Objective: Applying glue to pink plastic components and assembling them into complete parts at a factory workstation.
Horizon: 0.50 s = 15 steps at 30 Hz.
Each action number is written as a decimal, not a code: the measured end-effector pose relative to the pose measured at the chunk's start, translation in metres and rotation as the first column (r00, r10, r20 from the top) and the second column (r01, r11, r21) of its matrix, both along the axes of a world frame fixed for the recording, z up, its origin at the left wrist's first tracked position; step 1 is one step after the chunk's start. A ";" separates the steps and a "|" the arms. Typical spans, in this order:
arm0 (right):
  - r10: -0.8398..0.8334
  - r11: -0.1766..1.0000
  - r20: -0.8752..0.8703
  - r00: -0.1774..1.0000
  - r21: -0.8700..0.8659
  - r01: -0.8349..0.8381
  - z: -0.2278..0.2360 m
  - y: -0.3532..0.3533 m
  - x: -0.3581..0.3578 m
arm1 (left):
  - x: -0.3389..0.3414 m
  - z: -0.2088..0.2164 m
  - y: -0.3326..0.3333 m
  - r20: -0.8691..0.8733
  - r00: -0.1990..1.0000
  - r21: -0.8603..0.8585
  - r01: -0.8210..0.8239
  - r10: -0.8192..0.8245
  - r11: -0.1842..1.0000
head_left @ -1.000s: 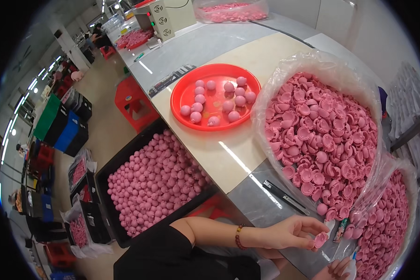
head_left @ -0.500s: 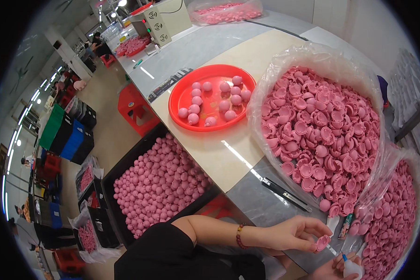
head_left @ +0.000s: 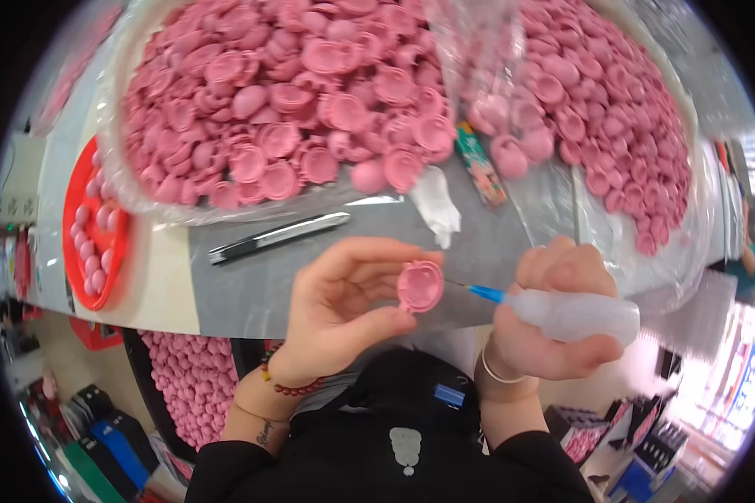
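Note:
My left hand (head_left: 344, 306) pinches a pink plastic half-shell (head_left: 420, 286) between fingers and thumb, its hollow side showing. Wrapped in my right hand (head_left: 554, 323) is a translucent squeeze bottle (head_left: 575, 316) with a blue needle tip (head_left: 485, 293). The thin needle points left at the half-shell's rim; whether it touches cannot be told. Beyond my hands lie a black-and-silver utility knife (head_left: 278, 237), a crumpled white tissue (head_left: 434, 205) and a small green packet (head_left: 481, 165) on the grey tabletop.
A large clear bag (head_left: 113, 172) of pink half-shells stands ahead, with another plastic bag (head_left: 684, 109) of them at right. Pink balls lie in a red tray (head_left: 119, 251) at left. Below the table edge is a black crate (head_left: 143, 369) full of pink balls.
My view has swung right and down, bringing both hands to the middle. The squeeze bottle's needle is now beside the half-shell; earlier the two were farther apart.

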State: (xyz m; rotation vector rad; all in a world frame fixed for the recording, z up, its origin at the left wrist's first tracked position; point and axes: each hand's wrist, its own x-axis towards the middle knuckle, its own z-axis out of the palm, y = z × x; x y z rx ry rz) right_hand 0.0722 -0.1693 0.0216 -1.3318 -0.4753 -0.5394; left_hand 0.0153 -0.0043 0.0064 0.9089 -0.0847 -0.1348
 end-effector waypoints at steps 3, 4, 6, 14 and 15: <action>0.052 0.990 0.025 0.998 -0.135 -0.048 -0.006 -0.008 -0.002 | 0.002 -0.003 -0.007 -0.021 0.998 0.127 -0.064 0.067 0.990; 0.052 0.986 0.010 0.999 -0.160 -0.050 -0.006 -0.008 -0.003 | 0.001 -0.003 -0.009 -0.027 0.997 0.129 -0.062 0.066 0.990; 0.097 0.985 0.026 0.995 -0.143 -0.092 -0.008 -0.010 -0.003 | 0.001 -0.003 -0.011 -0.039 0.996 0.110 -0.072 0.076 0.991; 0.069 0.966 -0.026 0.997 -0.249 -0.074 -0.005 -0.004 -0.008 | -0.003 -0.008 -0.008 0.068 0.997 0.072 -0.035 0.030 0.997; 0.098 0.968 -0.008 0.995 -0.232 -0.097 -0.006 -0.006 -0.006 | -0.003 -0.008 -0.008 0.059 0.998 0.066 -0.040 0.036 0.997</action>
